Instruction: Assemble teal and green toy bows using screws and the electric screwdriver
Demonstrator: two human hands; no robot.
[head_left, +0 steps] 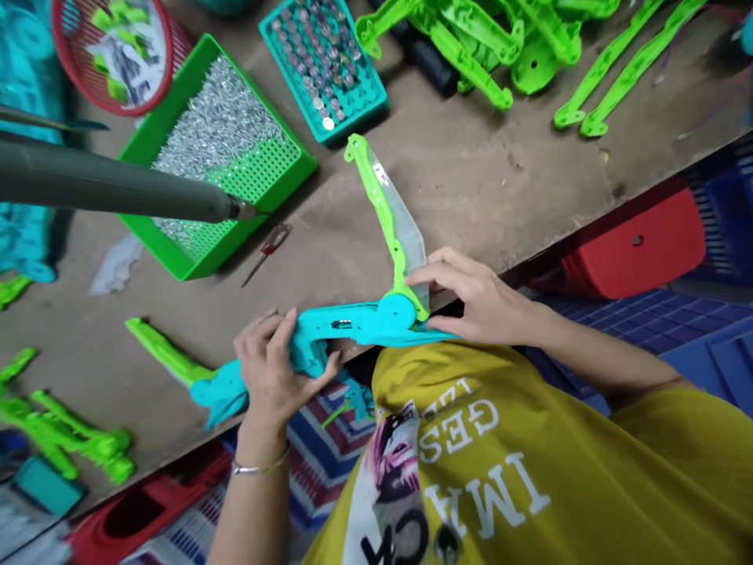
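Nearest the camera, a grey tool point(118, 176), probably a driver, is hanging with its tip over the green basket point(282, 194) of small metal parts point(217, 118), placed, we are supposing, for easy reach. At the near edge of the counter point(335, 235), we are finding the turquoise housing point(365, 326) lying just before the mustard shirt point(500, 416). The left hand point(274, 365) is wrapping around its left portion, fingers above and thumb beneath, presumably steadying it. The right hand point(476, 298), half curled, is pinching the foot of the green arm point(382, 212) beside the round joint point(397, 312); a translucent panel point(405, 224) is lining the arm. Since the edge is running diagonally, the housing's right end is seemingly overhanging it, leaving little room bodyward. Beyond, we are noting bare surface stretching between the panel and two green strips point(632, 71), while a small red-handled tool point(272, 242) is bounding the space leftward.
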